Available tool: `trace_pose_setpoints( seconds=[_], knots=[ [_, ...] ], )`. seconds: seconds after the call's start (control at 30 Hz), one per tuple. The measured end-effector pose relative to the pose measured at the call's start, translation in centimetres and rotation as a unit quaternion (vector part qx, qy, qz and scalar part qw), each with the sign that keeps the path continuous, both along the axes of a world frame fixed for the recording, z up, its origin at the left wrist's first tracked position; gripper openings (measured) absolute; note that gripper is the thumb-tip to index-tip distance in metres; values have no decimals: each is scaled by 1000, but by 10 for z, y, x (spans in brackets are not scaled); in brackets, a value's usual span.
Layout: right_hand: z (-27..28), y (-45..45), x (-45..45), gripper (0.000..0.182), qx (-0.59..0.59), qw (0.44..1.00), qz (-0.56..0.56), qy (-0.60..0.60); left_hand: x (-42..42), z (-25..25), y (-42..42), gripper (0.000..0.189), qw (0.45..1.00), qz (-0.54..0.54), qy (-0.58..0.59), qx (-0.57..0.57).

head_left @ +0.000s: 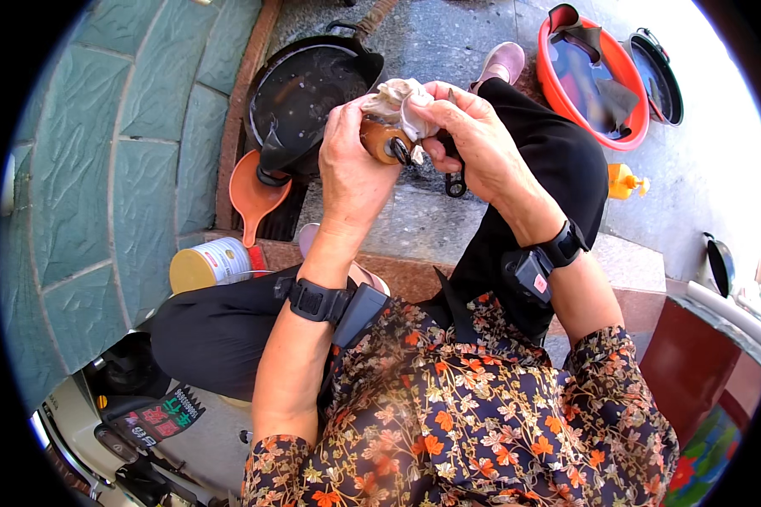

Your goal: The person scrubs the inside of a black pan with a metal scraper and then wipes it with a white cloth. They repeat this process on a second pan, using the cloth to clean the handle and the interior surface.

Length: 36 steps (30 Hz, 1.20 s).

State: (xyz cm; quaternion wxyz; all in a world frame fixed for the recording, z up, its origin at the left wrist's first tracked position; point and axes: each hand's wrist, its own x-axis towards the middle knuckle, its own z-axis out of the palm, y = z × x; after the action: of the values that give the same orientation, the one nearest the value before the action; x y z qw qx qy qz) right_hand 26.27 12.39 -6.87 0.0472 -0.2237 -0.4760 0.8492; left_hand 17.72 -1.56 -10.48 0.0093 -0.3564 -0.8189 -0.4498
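Observation:
My left hand [353, 161] is closed around a brown wooden handle [379, 141], which has a black metal ring [400, 151] at its end. A crumpled, soiled whitish cloth [396, 101] lies over the top of the handle. The thumb and fingers of my right hand [472, 136] pinch this cloth against it. A black metal piece with a looped end [455, 184] shows below my right fingers; what it belongs to is hidden. Just beyond my left hand, a black pan [252, 104] holds dark liquid with bubbles on it.
An orange plastic ladle [253, 193] rests left of the pan, near a can [193, 269]. At the upper right are a red basin [640, 120] with water and dark pieces, a black pan [675, 104] and a yellow pump bottle [621, 182]. A tiled wall [70, 177] borders the left.

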Motion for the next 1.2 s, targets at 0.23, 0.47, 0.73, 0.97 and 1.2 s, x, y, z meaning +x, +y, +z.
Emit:
trace_pose_setpoints(
  seconds=[0.23,0.47,0.73,0.97,1.2],
  knots=[
    [-3,-2,-4,27,-137,990,0,22,8,-5,-13,63,994,-5,-111,-10],
    [-15,-7,-5,30,155,984,-9,-90,11,-17,-20,81,994,-39,-93,-44],
    [-42,-9,-4,39,305,943,33,-132,11,-29,-23,78,997,-46,-42,-37],
    [-39,-30,-2,37,249,952,81,-161,6,-18,-33,64,990,-84,-98,-65],
    [-32,-32,-4,30,224,961,84,-138,-26,10,-37,40,937,-93,-337,-10]
  ],
)
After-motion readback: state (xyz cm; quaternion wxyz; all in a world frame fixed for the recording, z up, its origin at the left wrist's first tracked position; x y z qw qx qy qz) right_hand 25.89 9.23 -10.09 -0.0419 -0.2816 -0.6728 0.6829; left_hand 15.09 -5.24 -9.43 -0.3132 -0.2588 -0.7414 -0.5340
